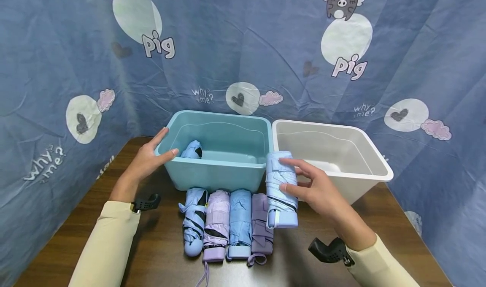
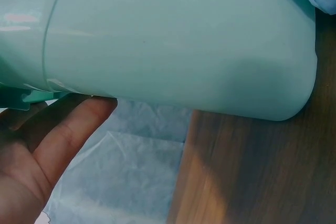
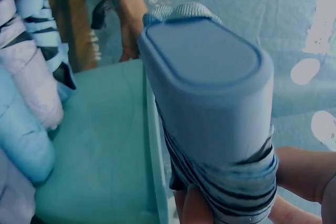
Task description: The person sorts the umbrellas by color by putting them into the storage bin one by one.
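Observation:
My right hand (image 1: 317,188) grips a folded light blue umbrella (image 1: 281,190), thumb on one side and fingers on the other. It is held upright in front of the gap between the two bins, its flat handle end (image 3: 205,56) downward. My left hand (image 1: 146,158) holds the front left corner of the teal bin (image 1: 216,173) by its rim, thumb over the top edge and fingers along the outside. Inside that bin, at the left, lies another blue umbrella (image 1: 193,149). The left wrist view shows the bin's wall (image 2: 173,40) beside the fingers (image 2: 73,135).
Several folded umbrellas lie in a row before the teal bin: a blue one (image 1: 194,223), a pink-lilac one (image 1: 217,223), a light blue one (image 1: 240,219) and a purple one (image 1: 262,223). A white bin (image 1: 341,177) stands at right on the wooden table (image 1: 167,257). Behind hangs a blue curtain (image 1: 235,38).

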### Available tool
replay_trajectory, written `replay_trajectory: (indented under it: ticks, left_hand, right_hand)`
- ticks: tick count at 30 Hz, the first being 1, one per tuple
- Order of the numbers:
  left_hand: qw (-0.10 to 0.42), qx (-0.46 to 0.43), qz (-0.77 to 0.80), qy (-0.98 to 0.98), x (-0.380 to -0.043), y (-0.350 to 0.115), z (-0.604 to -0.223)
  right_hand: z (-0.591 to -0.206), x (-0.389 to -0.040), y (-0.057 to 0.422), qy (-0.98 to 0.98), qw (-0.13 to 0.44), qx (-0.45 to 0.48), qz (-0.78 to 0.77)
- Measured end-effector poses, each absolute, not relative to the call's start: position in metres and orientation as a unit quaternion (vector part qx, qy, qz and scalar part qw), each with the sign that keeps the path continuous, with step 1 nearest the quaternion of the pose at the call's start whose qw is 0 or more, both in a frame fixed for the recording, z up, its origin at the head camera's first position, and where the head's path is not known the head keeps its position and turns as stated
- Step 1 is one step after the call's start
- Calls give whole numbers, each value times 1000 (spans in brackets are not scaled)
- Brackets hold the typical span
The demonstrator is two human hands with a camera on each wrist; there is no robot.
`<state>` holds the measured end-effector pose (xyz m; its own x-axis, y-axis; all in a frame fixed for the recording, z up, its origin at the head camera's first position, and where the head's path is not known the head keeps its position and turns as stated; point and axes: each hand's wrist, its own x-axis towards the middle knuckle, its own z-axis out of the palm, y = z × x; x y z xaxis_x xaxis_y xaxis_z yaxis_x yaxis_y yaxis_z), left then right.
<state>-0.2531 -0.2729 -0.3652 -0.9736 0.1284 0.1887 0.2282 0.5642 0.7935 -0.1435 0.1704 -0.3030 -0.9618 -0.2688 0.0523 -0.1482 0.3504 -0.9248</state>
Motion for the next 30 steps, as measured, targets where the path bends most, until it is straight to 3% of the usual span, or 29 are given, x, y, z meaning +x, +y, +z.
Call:
replay_trajectory:
  ticks: [30]
  left_hand:
    - [63,-102,-455,-883,-255,-274,-368]
  right_hand:
    - [-279,-245,60,739,74,-57,-667]
